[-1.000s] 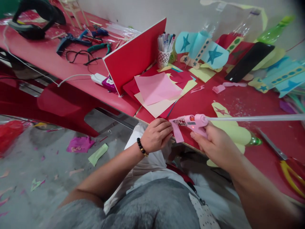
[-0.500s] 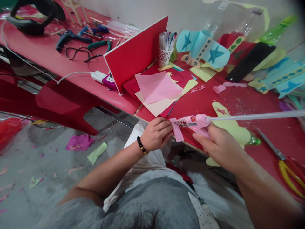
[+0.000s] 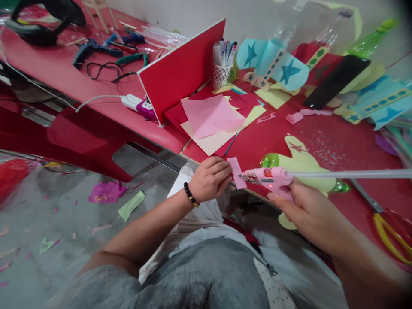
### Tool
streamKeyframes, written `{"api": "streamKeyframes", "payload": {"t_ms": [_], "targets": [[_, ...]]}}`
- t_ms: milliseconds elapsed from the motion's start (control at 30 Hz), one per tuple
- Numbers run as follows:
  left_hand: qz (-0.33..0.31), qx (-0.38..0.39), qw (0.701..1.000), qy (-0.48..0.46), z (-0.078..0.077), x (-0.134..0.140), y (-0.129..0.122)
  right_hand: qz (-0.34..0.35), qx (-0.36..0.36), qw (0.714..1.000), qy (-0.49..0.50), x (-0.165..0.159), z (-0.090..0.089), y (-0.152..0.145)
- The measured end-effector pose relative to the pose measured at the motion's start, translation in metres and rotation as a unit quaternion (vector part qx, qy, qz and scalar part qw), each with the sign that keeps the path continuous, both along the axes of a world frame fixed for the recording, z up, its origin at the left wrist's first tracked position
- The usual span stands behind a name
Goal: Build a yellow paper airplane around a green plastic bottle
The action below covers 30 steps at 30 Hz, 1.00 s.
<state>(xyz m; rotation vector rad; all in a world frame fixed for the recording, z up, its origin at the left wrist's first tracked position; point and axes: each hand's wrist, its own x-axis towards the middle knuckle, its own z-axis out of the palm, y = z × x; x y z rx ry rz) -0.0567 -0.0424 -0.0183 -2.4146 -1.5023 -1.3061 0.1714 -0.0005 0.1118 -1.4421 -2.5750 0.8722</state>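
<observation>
A pink hot glue gun (image 3: 272, 180) with a long clear glue stick (image 3: 350, 174) out of its back end is gripped in my right hand (image 3: 305, 208). Its nozzle points left at the lower part of a small pink paper strip (image 3: 236, 172) by the table's front edge. My left hand (image 3: 215, 178), with a beaded bracelet on the wrist, is closed at the strip's left side; its fingertips are hidden. Behind the glue gun lies a green bottle wrapped in pale yellow paper (image 3: 305, 165), with a star on one wing.
Stacked coloured paper (image 3: 212, 118) lies beyond my left hand, beside an upright red board (image 3: 183, 68). A pen cup (image 3: 221, 76), paper-winged bottles (image 3: 273, 64) and a black phone-like slab (image 3: 336, 81) stand behind. Scissors (image 3: 391, 240) lie right. Paper scraps (image 3: 107, 192) litter the floor.
My right hand has drawn the glue gun slightly right and down, uncovering more of the pink strip and the green bottle's base. My left hand stays almost where it was.
</observation>
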Motion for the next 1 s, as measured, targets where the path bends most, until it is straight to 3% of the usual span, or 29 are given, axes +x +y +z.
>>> {"api": "streamKeyframes", "payload": {"t_ms": [300, 833, 1000], "targets": [[0.012, -0.01, 1.0, 0.027, 0.004, 0.001, -0.001, 0.0, 0.018, 1.0, -0.017, 0.008, 0.001, -0.004], [0.016, -0.014, 0.999, 0.028, 0.002, 0.001, -0.001, 0.03, -0.017, 0.999, 0.02, 0.025, 0.001, -0.011], [0.015, -0.011, 0.999, 0.028, 0.001, 0.001, -0.001, -0.01, 0.022, 0.998, 0.061, 0.015, 0.009, -0.006]]}}
